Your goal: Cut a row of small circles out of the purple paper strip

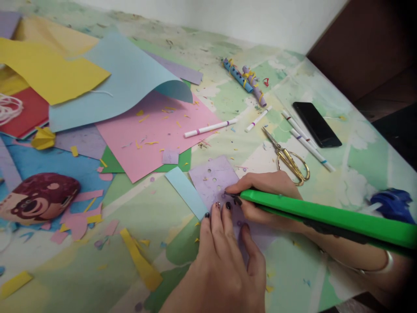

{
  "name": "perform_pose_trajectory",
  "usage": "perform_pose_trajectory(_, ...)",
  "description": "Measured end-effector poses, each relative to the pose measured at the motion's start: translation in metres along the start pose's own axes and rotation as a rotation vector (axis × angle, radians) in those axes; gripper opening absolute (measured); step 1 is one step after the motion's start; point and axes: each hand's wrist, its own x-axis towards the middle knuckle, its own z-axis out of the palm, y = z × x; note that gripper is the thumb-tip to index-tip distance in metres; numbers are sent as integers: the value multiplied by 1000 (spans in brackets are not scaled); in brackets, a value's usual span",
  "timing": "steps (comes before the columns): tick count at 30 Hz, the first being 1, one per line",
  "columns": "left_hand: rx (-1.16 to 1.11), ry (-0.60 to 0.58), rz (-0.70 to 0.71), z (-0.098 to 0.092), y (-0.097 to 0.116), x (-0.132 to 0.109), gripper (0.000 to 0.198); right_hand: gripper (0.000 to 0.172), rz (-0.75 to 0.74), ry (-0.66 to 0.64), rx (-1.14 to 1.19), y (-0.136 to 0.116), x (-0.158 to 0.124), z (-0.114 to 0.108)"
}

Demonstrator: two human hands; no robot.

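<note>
A strip of lilac paper (213, 176) with a few round holes lies on the table, a narrow light blue strip (185, 189) against its left edge. My left hand (224, 265) rests on the lilac paper with fingers stretched out flat and thumb apart. At the paper's right side my right hand (272, 191) is closed around the front of a long green tool (325, 213) with a dark underside. This tool runs out to the right edge; its exact kind cannot be made out. Its tip sits close to the holes, partly hidden by my fingers.
Gold-handled scissors (286, 158), white markers (210, 128) and a black phone (316, 124) lie beyond my right hand. Two decorated paper tubes (237, 76) lie farther back. Coloured sheets (117, 82), a bear-print case (41, 198) and paper scraps spread leftward. A blue object (392, 204) sits right.
</note>
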Motion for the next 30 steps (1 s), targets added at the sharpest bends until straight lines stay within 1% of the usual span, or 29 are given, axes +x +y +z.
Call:
perform_pose_trajectory(10,34,10,-8,0,0,0,24,24,59,3,55,-1,-1,-1)
perform_pose_trajectory(16,50,28,-1,3,0,0,21,25,78,57,61,-1,-1,0)
perform_pose_trajectory(22,37,22,6,1,-1,0,20,25,50,6,49,1,-2,-1)
perform_pose_trajectory(25,41,11,-1,1,0,0,22,24,46,-13,3,1,-1,-1)
perform_pose_trajectory(30,20,13,13,1,-1,0,25,23,46,-11,-42,0,0,0)
